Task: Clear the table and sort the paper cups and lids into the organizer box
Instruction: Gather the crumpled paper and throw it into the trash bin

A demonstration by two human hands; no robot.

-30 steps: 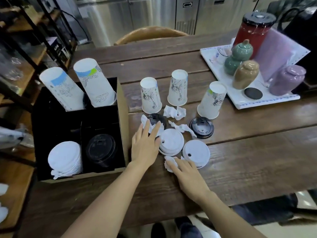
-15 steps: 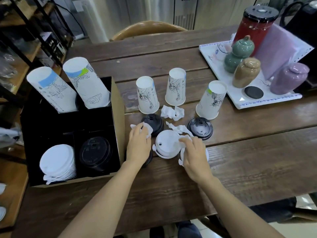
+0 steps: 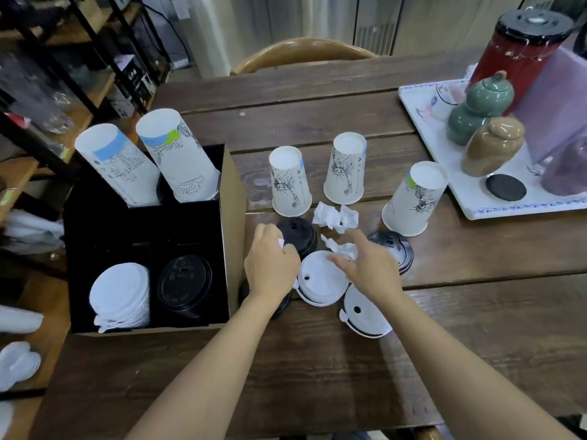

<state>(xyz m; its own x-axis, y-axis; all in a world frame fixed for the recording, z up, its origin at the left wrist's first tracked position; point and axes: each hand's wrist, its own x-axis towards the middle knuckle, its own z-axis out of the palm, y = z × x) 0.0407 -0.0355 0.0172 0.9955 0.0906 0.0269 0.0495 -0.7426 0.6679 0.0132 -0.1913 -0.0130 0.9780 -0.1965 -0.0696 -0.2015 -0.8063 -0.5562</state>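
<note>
Three paper cups stand upside down on the wooden table: one at the left (image 3: 289, 182), one in the middle (image 3: 346, 168), one at the right (image 3: 414, 198). In front of them lie a black lid (image 3: 298, 233), another black lid (image 3: 395, 249), two white lids (image 3: 319, 281) (image 3: 365, 315) and crumpled tissue (image 3: 335, 216). My left hand (image 3: 270, 265) is closed on a small wad of tissue beside the black lid. My right hand (image 3: 365, 265) pinches another crumpled tissue (image 3: 344, 249) above the white lid. The organizer box (image 3: 233, 198) holds two cup stacks (image 3: 117, 163) (image 3: 178, 154), white lids (image 3: 122, 292) and black lids (image 3: 184, 282).
A white tray (image 3: 476, 204) at the right carries ceramic jars, a red canister (image 3: 521, 55) and a black coaster. A wooden chair back (image 3: 301, 52) stands behind the table. Metal shelving (image 3: 63, 74) runs along the left. A further black lid lies partly under my left wrist.
My left hand has closed around a tissue wad near the black lid. My right hand moved up from the lower white lid, uncovering it, and now pinches the tissue above the other white lid.
</note>
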